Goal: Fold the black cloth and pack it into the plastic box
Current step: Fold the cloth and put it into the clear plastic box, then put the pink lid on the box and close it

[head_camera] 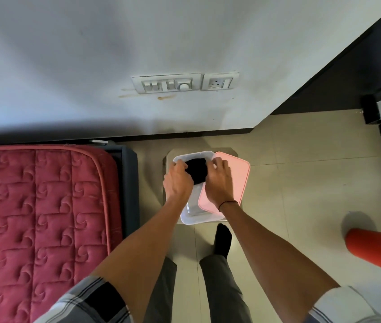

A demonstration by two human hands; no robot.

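A clear plastic box (194,217) stands on a small stool on the floor in front of me. The folded black cloth (197,170) lies in the far half of the box. My left hand (178,180) grips the cloth's left edge and my right hand (218,180) grips its right edge, both reaching down into the box. The pink lid (240,173) leans across the right side of the box, partly under my right wrist. The near half of the box holds nothing that I can see.
A red quilted mattress (40,217) on a dark frame fills the left. A white wall with a switch panel (168,85) rises behind the box. A red bin (375,250) stands at the right on the tiled floor. My legs and a black sock (223,238) are below.
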